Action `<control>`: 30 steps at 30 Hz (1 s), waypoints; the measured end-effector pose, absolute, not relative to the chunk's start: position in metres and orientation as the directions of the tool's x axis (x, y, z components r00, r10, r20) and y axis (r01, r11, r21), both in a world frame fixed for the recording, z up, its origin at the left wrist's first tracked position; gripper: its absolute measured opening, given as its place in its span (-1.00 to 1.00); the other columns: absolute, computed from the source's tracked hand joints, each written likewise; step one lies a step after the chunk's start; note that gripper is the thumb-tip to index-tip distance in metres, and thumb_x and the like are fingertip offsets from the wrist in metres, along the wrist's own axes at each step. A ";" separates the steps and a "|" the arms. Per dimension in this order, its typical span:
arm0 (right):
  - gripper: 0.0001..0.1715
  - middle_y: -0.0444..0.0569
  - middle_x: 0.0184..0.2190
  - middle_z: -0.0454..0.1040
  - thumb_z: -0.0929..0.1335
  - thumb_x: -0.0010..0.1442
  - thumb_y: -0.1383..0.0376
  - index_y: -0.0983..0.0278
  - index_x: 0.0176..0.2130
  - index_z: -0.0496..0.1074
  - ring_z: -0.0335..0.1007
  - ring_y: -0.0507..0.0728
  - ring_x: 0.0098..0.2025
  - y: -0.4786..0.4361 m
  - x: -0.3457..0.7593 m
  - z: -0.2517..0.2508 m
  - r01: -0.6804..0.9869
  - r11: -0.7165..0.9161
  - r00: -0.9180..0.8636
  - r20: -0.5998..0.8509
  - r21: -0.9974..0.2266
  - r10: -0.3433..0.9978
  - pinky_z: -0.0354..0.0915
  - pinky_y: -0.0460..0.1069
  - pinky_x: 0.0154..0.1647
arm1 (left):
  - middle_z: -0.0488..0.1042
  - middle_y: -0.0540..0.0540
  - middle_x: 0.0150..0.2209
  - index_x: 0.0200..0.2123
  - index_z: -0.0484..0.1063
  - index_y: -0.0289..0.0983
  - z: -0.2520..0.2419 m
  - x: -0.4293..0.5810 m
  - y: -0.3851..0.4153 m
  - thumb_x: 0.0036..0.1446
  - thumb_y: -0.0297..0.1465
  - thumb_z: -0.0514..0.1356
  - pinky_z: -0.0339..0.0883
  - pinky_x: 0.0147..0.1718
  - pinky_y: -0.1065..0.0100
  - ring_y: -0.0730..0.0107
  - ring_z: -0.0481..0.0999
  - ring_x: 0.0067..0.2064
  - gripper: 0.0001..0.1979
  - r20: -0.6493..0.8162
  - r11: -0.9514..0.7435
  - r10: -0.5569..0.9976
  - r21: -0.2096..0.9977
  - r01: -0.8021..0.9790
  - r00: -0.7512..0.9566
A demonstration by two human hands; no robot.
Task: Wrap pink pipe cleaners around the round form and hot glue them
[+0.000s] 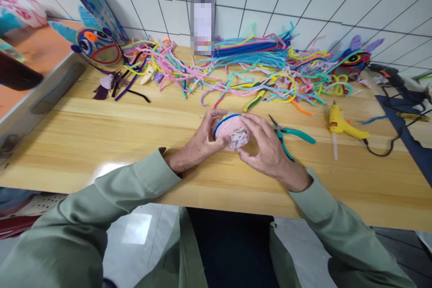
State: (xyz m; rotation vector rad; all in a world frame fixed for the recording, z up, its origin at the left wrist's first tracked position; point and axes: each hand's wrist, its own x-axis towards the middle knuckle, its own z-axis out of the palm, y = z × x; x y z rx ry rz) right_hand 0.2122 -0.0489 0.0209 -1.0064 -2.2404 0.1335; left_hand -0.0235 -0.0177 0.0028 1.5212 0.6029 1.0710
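Between my two hands is a small round craft piece (232,130), wrapped in pale pink pipe cleaner with a blue band along one side and a clear, shiny part at its lower right. My left hand (205,137) grips its left side, with the thumb in front and the fingers behind. On the other side, my right hand (265,144) holds the piece between thumb and fingertips. Just right of that hand lie teal-handled pliers (297,134), partly hidden by it. Yellow-and-green-handled pliers (254,101) rest beyond the piece.
Many coloured pipe cleaners (182,69) lie along the tiled wall. A yellow glue gun (344,126) with its cord is at the right. Decorated animal faces (101,47) stand at both ends. A phone (202,27) leans on the wall; a can (97,6) stands at back left.
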 end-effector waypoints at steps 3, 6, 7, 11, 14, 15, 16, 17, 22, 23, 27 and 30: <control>0.05 0.23 0.40 0.43 0.47 0.29 0.32 0.14 0.60 0.08 0.41 0.50 0.43 -0.049 0.212 0.021 0.625 0.697 -0.473 0.539 -0.352 0.697 0.47 0.47 0.39 | 0.46 -0.23 0.28 0.25 0.22 -0.10 0.002 -0.024 -0.016 0.32 -0.06 0.42 0.50 0.31 0.01 0.02 0.51 0.35 -0.38 0.306 -0.243 0.831 0.951 -0.190 0.465; 0.04 0.24 0.40 0.44 0.48 0.29 0.31 0.14 0.60 0.08 0.41 0.50 0.42 -0.049 0.213 0.021 0.627 0.695 -0.470 0.540 -0.352 0.698 0.46 0.48 0.39 | 0.47 -0.22 0.28 0.25 0.22 -0.10 0.000 -0.023 -0.015 0.31 -0.07 0.43 0.51 0.30 0.01 0.02 0.52 0.35 -0.37 0.316 -0.246 0.828 0.947 -0.207 0.463; 0.04 0.23 0.40 0.44 0.48 0.29 0.31 0.14 0.60 0.08 0.42 0.50 0.42 -0.049 0.213 0.021 0.629 0.694 -0.470 0.539 -0.351 0.699 0.47 0.48 0.39 | 0.47 -0.22 0.28 0.25 0.22 -0.10 0.000 -0.022 -0.015 0.30 -0.07 0.43 0.50 0.30 0.00 0.02 0.53 0.35 -0.37 0.316 -0.246 0.829 0.947 -0.206 0.461; 0.03 0.23 0.40 0.44 0.47 0.31 0.29 0.13 0.60 0.09 0.42 0.50 0.42 -0.050 0.213 0.020 0.634 0.689 -0.465 0.540 -0.351 0.702 0.47 0.48 0.39 | 0.47 -0.21 0.28 0.24 0.23 -0.10 0.001 -0.022 -0.016 0.30 -0.06 0.43 0.49 0.32 0.01 0.02 0.52 0.35 -0.38 0.314 -0.252 0.833 0.948 -0.194 0.456; 0.02 0.23 0.40 0.44 0.47 0.31 0.30 0.14 0.59 0.10 0.42 0.50 0.42 -0.050 0.212 0.020 0.631 0.691 -0.464 0.543 -0.352 0.700 0.47 0.47 0.39 | 0.47 -0.21 0.25 0.23 0.23 -0.11 0.003 -0.021 -0.019 0.30 -0.07 0.43 0.47 0.33 0.03 0.05 0.52 0.33 -0.39 0.303 -0.251 0.841 0.953 -0.173 0.448; 0.02 0.23 0.40 0.44 0.47 0.30 0.30 0.14 0.59 0.10 0.42 0.50 0.42 -0.050 0.212 0.020 0.631 0.692 -0.465 0.544 -0.351 0.699 0.47 0.47 0.39 | 0.47 -0.20 0.24 0.23 0.23 -0.12 0.004 -0.021 -0.019 0.31 -0.08 0.43 0.47 0.33 0.03 0.06 0.52 0.32 -0.39 0.297 -0.250 0.844 0.955 -0.163 0.446; 0.02 0.23 0.40 0.44 0.47 0.30 0.31 0.14 0.59 0.10 0.42 0.50 0.42 -0.050 0.212 0.019 0.630 0.694 -0.466 0.545 -0.349 0.697 0.47 0.47 0.38 | 0.46 -0.19 0.22 0.22 0.23 -0.13 0.004 -0.021 -0.020 0.31 -0.10 0.43 0.46 0.33 0.04 0.08 0.52 0.30 -0.40 0.292 -0.249 0.847 0.956 -0.154 0.445; 0.03 0.24 0.40 0.44 0.47 0.29 0.32 0.15 0.59 0.10 0.42 0.50 0.42 -0.050 0.212 0.019 0.630 0.695 -0.467 0.546 -0.347 0.695 0.48 0.47 0.38 | 0.46 -0.19 0.22 0.22 0.23 -0.13 0.004 -0.021 -0.020 0.32 -0.11 0.43 0.46 0.33 0.04 0.08 0.52 0.30 -0.40 0.290 -0.250 0.848 0.957 -0.149 0.443; 0.04 0.26 0.39 0.43 0.47 0.27 0.33 0.16 0.58 0.09 0.43 0.49 0.41 -0.047 0.213 0.019 0.618 0.715 -0.482 0.561 -0.327 0.673 0.50 0.46 0.36 | 0.45 -0.20 0.22 0.22 0.20 -0.13 0.004 -0.021 -0.019 0.33 -0.08 0.42 0.46 0.32 0.04 0.08 0.51 0.29 -0.39 0.299 -0.254 0.843 0.954 -0.160 0.446; 0.04 0.26 0.39 0.44 0.47 0.27 0.33 0.16 0.58 0.09 0.43 0.49 0.41 -0.047 0.213 0.019 0.617 0.717 -0.484 0.562 -0.325 0.671 0.50 0.46 0.36 | 0.44 -0.21 0.23 0.23 0.20 -0.13 0.004 -0.022 -0.019 0.33 -0.07 0.42 0.46 0.32 0.04 0.07 0.51 0.29 -0.38 0.297 -0.253 0.840 0.955 -0.158 0.453; 0.05 0.22 0.39 0.44 0.48 0.28 0.31 0.12 0.59 0.09 0.43 0.49 0.41 -0.046 0.213 0.021 0.624 0.707 -0.481 0.550 -0.333 0.683 0.49 0.46 0.38 | 0.44 -0.21 0.23 0.24 0.22 -0.14 0.006 -0.025 -0.018 0.36 0.03 0.37 0.46 0.31 0.04 0.06 0.50 0.29 -0.38 0.280 -0.245 0.841 0.960 -0.136 0.464; 0.03 0.23 0.38 0.44 0.48 0.28 0.31 0.13 0.58 0.10 0.43 0.50 0.41 -0.046 0.213 0.021 0.624 0.708 -0.482 0.549 -0.332 0.683 0.48 0.47 0.38 | 0.47 -0.21 0.22 0.22 0.24 -0.13 0.005 -0.026 -0.016 0.35 0.07 0.37 0.50 0.26 0.07 0.06 0.53 0.28 -0.38 0.292 -0.254 0.843 0.956 -0.144 0.451</control>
